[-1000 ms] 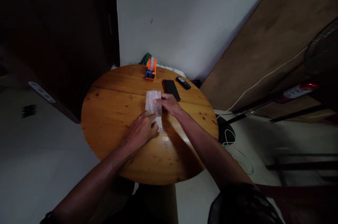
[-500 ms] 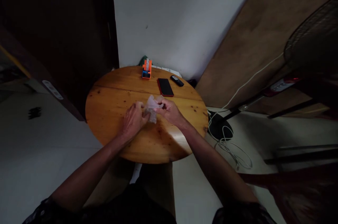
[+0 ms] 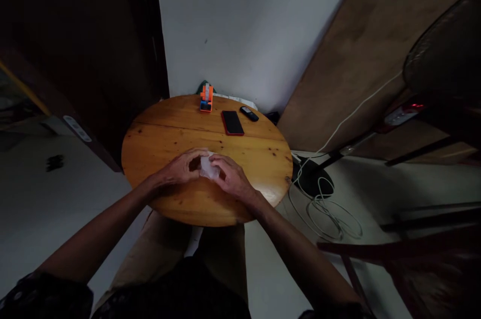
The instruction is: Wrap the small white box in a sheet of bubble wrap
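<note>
A small, whitish, translucent piece of crumpled plastic [image 3: 209, 167] is held between my two hands, low over the round wooden table [image 3: 161, 133]. From the left, my left hand [image 3: 185, 165] curls its fingers and thumb against the plastic. My right hand [image 3: 231, 176] grips the opposite side, fingers over the top and thumb below. Whether anything is wrapped inside the plastic I cannot make out. Beyond the hands lies a dark phone with a red edge [image 3: 233, 122], and no hand touches it.
An orange tape dispenser [image 3: 206, 98] stands at the table's far edge. Right of the phone lies a small black keypad handset [image 3: 249, 113]. A standing fan [image 3: 443, 53] and a loose white cable [image 3: 330, 209] are on the right; a wall [image 3: 244, 23] rises behind.
Both hands have come down and nearer to me with the plastic. It looks more bunched up now, and the left hand has turned flatter around its side.
</note>
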Demonstrator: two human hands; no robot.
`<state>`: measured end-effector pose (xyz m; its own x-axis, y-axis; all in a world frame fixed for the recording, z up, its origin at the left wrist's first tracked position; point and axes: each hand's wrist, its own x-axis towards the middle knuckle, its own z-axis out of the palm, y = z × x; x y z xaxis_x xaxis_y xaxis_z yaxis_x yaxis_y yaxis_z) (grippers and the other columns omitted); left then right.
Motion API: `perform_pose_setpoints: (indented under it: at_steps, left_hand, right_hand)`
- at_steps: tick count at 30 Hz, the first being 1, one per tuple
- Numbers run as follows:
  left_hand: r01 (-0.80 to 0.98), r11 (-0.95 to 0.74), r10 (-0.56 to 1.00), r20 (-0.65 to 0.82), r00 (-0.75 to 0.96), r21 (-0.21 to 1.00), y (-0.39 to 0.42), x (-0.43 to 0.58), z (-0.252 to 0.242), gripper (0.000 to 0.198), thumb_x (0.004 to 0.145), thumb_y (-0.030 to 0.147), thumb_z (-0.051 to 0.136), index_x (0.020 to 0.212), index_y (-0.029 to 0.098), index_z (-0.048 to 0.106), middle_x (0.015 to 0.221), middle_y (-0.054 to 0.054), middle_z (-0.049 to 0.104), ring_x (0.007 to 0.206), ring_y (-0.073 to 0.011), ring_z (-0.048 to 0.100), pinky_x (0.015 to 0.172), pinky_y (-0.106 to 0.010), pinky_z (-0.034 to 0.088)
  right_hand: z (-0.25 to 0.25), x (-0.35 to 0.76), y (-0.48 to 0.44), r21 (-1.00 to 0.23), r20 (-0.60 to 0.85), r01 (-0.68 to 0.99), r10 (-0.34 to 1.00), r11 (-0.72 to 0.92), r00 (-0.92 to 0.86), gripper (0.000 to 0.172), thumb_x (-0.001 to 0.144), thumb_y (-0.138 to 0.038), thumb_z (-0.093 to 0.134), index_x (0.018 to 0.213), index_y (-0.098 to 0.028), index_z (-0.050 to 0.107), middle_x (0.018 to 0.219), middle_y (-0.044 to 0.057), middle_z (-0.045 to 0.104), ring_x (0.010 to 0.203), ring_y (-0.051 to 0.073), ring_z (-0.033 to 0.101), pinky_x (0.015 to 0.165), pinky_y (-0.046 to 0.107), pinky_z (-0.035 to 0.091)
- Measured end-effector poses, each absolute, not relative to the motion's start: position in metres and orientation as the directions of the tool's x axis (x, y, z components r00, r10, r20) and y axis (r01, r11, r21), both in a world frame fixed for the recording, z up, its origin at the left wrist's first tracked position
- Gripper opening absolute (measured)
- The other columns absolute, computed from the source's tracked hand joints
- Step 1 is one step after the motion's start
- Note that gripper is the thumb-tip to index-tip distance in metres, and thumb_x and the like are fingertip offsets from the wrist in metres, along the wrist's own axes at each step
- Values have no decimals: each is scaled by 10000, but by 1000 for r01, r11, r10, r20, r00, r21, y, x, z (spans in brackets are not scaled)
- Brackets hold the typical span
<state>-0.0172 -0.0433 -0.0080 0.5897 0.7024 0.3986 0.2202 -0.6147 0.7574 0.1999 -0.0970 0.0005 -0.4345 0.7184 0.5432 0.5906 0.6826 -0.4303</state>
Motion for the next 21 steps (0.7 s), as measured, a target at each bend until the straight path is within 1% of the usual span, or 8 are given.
perform_pose_setpoints:
  at_steps: [3,7,10,12,14,17,19,21]
  left_hand:
    - [295,-672,685,420,595,679,-43,-17,-9,477,761,169,681,1233,216,628,1349,-105,626,1266,-261,572,1109,-447,430]
    - [301,-650,724,448,525,697,-42,-4,-11,452,719,92,608,1157,199,651,1194,-85,668,1128,-232,622,992,-371,488]
    - [298,-529,807,363,465,794,-45,0,-5,281,753,221,656,1028,173,680,989,-52,692,920,-204,648,816,-305,515]
    - [318,-411,862,250,441,854,-47,0,2,233,795,335,650,942,160,693,841,-22,683,801,-190,638,717,-278,501]
    - [359,-316,898,155,412,878,-47,-2,9,279,812,416,635,869,150,699,747,-7,662,747,-192,626,671,-274,481]
    - [315,-200,913,59,405,928,-45,-3,14,370,794,502,642,854,141,699,776,-23,682,767,-204,637,682,-287,479]
    - [161,-111,893,28,449,981,-43,-2,13,433,741,502,698,974,136,690,920,-56,720,857,-219,664,745,-304,501]
    - [7,-27,879,20,475,1000,-42,0,10,566,666,450,775,1118,136,646,1053,-88,723,945,-232,673,807,-321,515]
  right_hand:
    - [-7,199,-94,-397,556,617,713,679,-427,328,805,-63,550,1076,-226,634,1256,108,671,1212,241,598,1039,445,483]
    - [-3,199,-89,-463,569,588,731,663,-376,333,755,-28,513,981,-229,651,1178,94,702,1146,241,627,1007,429,493]
    - [8,201,-82,-674,490,486,829,556,-270,218,770,-100,540,917,-220,649,1026,59,726,990,220,667,892,371,525]
    - [15,200,-75,-849,324,364,921,383,-214,107,787,-210,593,881,-205,643,874,24,712,810,189,662,755,319,530]
    - [18,197,-66,-960,119,227,972,164,-200,121,764,-278,633,850,-193,644,766,-7,682,674,155,621,649,279,505]
    - [15,191,-55,-994,-89,78,983,-78,-159,150,720,-275,652,839,-184,658,728,-17,677,616,135,601,601,258,490]
    - [11,188,-52,-991,-129,45,985,-125,-117,150,718,-293,667,824,-187,665,722,-15,682,603,133,598,576,250,481]
    - [9,188,-53,-993,-111,53,989,-106,-103,169,730,-336,688,813,-190,673,720,-14,685,600,133,594,558,245,469]
